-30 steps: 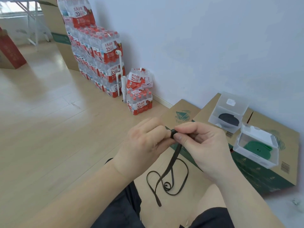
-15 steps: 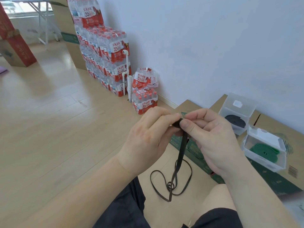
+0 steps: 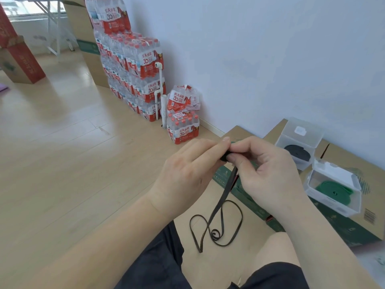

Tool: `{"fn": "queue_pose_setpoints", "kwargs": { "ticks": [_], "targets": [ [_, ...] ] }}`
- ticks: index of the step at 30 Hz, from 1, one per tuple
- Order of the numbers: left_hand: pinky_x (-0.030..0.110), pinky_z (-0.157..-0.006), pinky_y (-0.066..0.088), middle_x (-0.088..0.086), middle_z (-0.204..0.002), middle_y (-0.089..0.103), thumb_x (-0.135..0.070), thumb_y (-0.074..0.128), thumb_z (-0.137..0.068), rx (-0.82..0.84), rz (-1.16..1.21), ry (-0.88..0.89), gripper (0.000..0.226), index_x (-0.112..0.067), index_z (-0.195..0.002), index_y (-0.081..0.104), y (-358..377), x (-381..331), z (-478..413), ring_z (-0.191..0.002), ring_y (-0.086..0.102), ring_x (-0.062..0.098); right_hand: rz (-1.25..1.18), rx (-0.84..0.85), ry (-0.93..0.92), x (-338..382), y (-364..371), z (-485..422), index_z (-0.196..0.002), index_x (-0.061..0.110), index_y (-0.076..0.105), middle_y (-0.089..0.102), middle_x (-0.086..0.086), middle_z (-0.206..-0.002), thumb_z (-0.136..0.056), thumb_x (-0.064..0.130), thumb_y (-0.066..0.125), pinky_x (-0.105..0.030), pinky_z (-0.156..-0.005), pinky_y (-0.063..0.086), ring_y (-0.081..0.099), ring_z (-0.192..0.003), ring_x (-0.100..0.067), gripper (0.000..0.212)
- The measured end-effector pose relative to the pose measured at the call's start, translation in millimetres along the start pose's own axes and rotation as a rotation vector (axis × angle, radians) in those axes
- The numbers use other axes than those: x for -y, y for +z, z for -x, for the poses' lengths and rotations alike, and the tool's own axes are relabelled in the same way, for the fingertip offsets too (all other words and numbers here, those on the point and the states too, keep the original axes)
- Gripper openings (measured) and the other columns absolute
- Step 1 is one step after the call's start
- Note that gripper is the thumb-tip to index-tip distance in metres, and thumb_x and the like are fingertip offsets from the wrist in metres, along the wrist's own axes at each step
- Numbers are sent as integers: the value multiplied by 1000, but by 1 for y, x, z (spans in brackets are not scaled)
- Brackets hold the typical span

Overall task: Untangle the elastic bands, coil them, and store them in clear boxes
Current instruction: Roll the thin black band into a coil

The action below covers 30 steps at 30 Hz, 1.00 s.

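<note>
A head-worn camera looks down at a person's two bare hands, raised together just in front of a cardboard carton [image 3: 343,161] that lies flat along a white wall [image 3: 250,59].

The left hand [image 3: 187,176] and right hand [image 3: 268,176] meet fingertip to fingertip. Both pinch the top end of a black elastic band [image 3: 220,199], where a small dark roll of it shows between the thumbs and forefingers. How many turns the roll has cannot be told.

From the hands the band hangs down as a flat strip in front of the carton's near edge. Its loose length lies in open loops on the brown surface before the carton, between the person's legs in dark shorts [image 3: 158,257]. One end curls into a small spiral there.

Two clear boxes stand on top of the carton, both with lids up. The far clear box [image 3: 300,130], at the wall side of the carton, holds a coiled black band [image 3: 298,152]. The near clear box [image 3: 333,205], at the carton's front edge, holds a coiled green band [image 3: 333,188]. The two boxes sit just beside each other.

Left of the carton, along the same wall, stand stacked packs of bottled water [image 3: 135,69] with red labels, on a pale wooden floor [image 3: 62,163]. Far left of the carton, well apart, stands a red carton [image 3: 20,59].
</note>
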<state>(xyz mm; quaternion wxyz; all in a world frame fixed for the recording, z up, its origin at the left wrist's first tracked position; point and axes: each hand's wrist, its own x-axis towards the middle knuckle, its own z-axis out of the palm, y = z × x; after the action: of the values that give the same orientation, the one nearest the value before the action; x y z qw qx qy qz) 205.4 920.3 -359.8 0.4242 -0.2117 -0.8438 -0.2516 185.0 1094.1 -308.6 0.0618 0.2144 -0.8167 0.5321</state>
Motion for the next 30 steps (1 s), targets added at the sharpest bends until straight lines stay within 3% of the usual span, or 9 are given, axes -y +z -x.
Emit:
{"fn": "queue_pose_setpoints", "kwargs": {
  "ticks": [3, 8, 12, 15, 18, 23, 27, 30],
  "targets": [
    [38, -79, 56, 14, -106, 72, -1, 68, -97, -26, 18, -6, 29, 3, -126, 69, 1, 1, 0, -90, 69, 30, -96, -68, 57, 4, 4, 0, -84, 29, 76, 80, 12, -83, -85, 0, 81, -18, -78, 59, 76, -80, -8, 29],
    [36, -67, 54, 12, -96, 70, -8, 76, -94, -67, 2, -56, 18, 1, -108, 70, 0, 1, 3, -79, 65, 26, -394, -132, 198, 8, 9, 2, -86, 13, 75, 82, 1, -81, -80, -1, 84, -18, -73, 59, 78, -77, -12, 18],
    [38, -55, 48, 9, -84, 64, -15, 77, -94, -69, -13, -91, 15, -6, -98, 66, 0, 2, 3, -68, 58, 24, -489, -94, 160, 4, 12, 6, -86, 13, 76, 82, -1, -86, -83, -8, 78, -17, -77, 58, 78, -80, -11, 21],
    [40, -54, 47, 4, -79, 61, -28, 76, -95, 1, -43, -123, 20, -9, -94, 70, 2, 4, 7, -67, 57, 23, -202, -64, 31, -5, 12, 5, -87, 19, 77, 80, 6, -85, -87, -7, 76, -12, -79, 52, 74, -83, -2, 26],
    [40, -63, 52, 3, -89, 68, -20, 73, -96, 97, 27, -123, 16, -8, -107, 74, 0, 7, 7, -76, 63, 22, 175, -44, -181, -12, 8, 1, -93, 14, 77, 75, 9, -89, -90, -7, 70, -6, -80, 45, 66, -91, 1, 22],
    [25, -78, 57, -9, -109, 75, 1, 73, -90, 134, 306, -356, 49, -16, -134, 62, -6, -2, -3, -96, 70, 4, 348, 7, -375, -17, 5, -3, -94, 13, 73, 72, 6, -89, -92, -1, 62, -24, -77, 51, 65, -85, -10, 17],
    [24, -84, 59, -9, -101, 75, 9, 71, -89, 40, 568, -548, 43, -21, -121, 69, -11, -9, -11, -100, 73, 13, -78, -98, 12, -8, 8, -1, -85, 27, 72, 78, 11, -84, -86, 3, 80, -19, -76, 56, 73, -80, -7, 25],
    [26, -83, 59, -6, -98, 75, 9, 71, -90, -44, 695, -651, 35, -21, -109, 70, -10, -15, -13, -97, 73, 14, -357, -166, 121, -7, 15, 2, -87, 20, 75, 81, 2, -88, -80, -2, 83, -22, -80, 59, 77, -84, -14, 24]
  ]
}}
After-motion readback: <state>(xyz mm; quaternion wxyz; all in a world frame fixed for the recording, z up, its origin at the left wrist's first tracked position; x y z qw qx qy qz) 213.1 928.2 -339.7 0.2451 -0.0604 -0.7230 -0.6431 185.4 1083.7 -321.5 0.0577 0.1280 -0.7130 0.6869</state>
